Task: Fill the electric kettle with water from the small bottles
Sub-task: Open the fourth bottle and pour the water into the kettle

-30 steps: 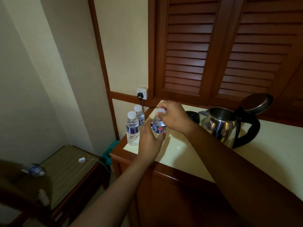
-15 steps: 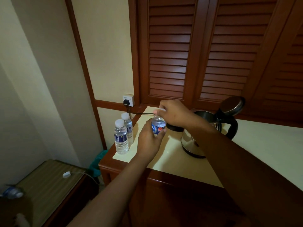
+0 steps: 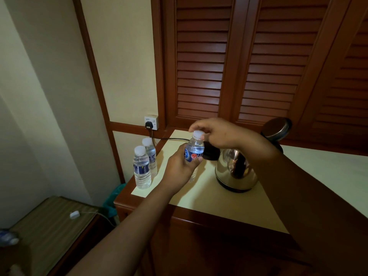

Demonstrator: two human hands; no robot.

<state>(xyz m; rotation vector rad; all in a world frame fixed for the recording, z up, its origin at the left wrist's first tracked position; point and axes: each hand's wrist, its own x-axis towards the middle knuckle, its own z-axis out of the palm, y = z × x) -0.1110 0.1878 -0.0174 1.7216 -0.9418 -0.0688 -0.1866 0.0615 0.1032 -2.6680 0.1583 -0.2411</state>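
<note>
My left hand (image 3: 180, 166) grips a small water bottle (image 3: 194, 151) by its blue label, holding it just above the counter. Fingers of my right hand (image 3: 217, 133) pinch its white cap (image 3: 198, 134) from above. Right of the bottle stands a steel electric kettle (image 3: 235, 172) with its lid (image 3: 276, 128) flipped open; my right forearm hides its top. Two more capped small bottles, one nearer (image 3: 141, 170) and one behind it (image 3: 150, 154), stand upright at the counter's left corner.
The cream counter (image 3: 318, 176) has a wooden edge, with louvred wooden doors (image 3: 209, 66) behind. A black plug sits in the wall socket (image 3: 151, 122), its cord running to the black kettle base (image 3: 210, 154). A low striped table (image 3: 43, 226) with a white cable is at lower left.
The view has shifted, so the counter and kettle sit differently in frame. Both hands stay on the bottle, which is now slightly more tilted; the cap remains on.
</note>
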